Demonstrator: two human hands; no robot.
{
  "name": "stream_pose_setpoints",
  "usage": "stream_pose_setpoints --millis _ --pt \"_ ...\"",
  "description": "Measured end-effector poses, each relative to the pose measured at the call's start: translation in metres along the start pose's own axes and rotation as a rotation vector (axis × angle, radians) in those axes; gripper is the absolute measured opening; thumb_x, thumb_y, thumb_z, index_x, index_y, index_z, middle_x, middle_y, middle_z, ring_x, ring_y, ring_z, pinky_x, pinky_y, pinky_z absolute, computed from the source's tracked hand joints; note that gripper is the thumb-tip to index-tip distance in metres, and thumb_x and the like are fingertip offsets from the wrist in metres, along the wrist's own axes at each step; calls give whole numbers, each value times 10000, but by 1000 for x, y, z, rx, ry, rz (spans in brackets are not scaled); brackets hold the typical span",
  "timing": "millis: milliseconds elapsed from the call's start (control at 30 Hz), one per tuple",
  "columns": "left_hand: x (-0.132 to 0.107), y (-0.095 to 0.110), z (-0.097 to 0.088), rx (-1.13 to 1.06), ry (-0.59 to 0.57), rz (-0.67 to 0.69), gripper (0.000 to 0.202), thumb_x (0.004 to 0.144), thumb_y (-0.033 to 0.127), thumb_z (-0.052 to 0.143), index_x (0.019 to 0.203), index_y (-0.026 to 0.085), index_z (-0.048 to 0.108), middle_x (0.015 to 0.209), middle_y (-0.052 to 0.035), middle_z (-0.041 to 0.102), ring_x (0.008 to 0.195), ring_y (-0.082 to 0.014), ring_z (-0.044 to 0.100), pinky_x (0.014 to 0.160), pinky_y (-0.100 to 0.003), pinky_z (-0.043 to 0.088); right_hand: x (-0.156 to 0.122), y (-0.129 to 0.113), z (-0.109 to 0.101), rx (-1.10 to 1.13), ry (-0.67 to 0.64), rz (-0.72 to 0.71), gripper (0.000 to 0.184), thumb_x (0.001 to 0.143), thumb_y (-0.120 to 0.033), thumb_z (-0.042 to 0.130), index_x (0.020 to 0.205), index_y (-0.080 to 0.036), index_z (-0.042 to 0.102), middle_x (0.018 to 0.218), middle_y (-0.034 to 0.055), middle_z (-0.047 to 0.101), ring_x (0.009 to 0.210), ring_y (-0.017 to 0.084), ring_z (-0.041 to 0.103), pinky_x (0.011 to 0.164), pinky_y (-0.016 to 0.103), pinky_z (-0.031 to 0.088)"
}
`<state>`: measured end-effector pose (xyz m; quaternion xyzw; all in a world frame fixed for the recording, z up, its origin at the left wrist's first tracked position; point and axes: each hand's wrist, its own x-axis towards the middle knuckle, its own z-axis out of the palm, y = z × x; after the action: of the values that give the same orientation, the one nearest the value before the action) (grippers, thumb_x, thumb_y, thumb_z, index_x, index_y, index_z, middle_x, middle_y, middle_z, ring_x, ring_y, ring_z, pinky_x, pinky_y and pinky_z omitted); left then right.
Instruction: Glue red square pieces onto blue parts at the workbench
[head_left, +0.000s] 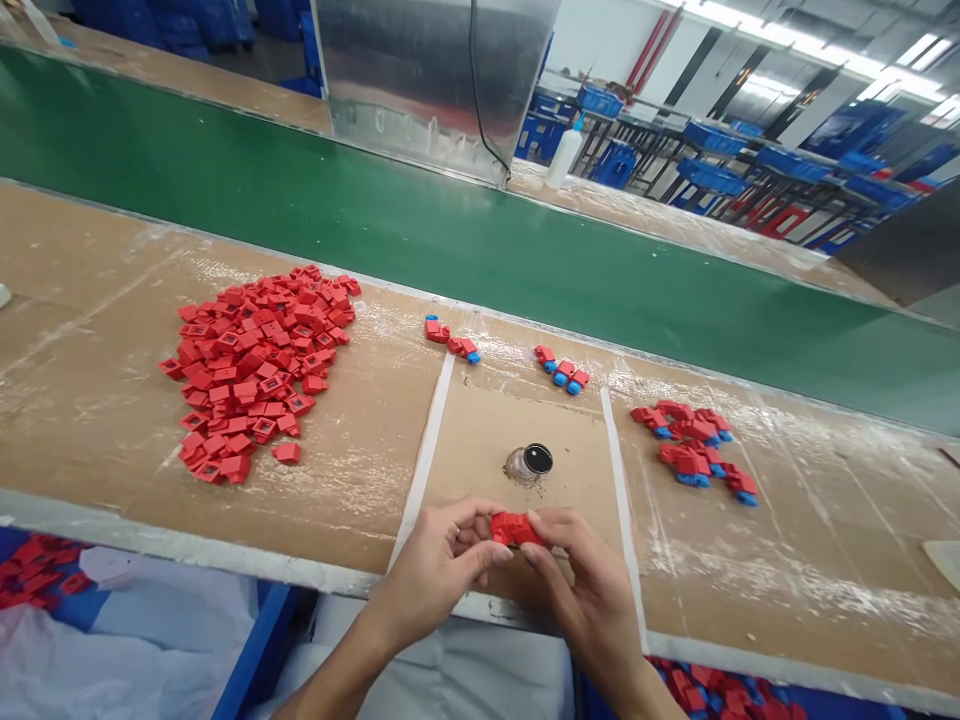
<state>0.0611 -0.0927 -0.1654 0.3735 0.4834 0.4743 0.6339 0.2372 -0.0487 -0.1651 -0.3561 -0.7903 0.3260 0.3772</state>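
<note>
Many red parts lie on cardboard by a green conveyor belt.

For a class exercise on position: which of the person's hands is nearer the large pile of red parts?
The left. The left hand sits below and right of the large pile of red parts; the right hand is further right, beyond the left hand.

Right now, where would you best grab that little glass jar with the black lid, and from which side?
Around its glass body, just behind the black lid, coming down from above with the fingers on opposite sides. The jar appears to lie tilted on its side, so the rounded body probably offers a surer hold than the flat lid face.
</note>
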Motion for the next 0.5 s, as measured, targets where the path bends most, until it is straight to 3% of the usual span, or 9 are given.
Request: stream_pose_setpoints --millis 100,200,500 --pt "-2 3 -2 86 -32 15 76 856 220 605 900 166 638 643 54 505 565 -74 487 536 -194 388 2 -2 -1 11 -67 -24 130 928 -109 547 967 -209 621 943 38 612 864 121 620 738 204 509" --pt "-5 6 -3 233 -50 29 96 891 198 536 844 169 616 610 45 516 559 -89 492 546 -210 376 4 -6 -3 0 -132 -54 154 925 -90 541 999 -201 618 912 38 604 814 115 610 698 198 499" --pt "-8 5 -4 308 -66 47 186 933 241 463 893 182 634 642 18 549 558 -115 523 553 -225 413 11 -14 -5 -45 -261 -33 163 942 -91 492 985 -208 596 906 47 584 786 134 575 671 229 474"
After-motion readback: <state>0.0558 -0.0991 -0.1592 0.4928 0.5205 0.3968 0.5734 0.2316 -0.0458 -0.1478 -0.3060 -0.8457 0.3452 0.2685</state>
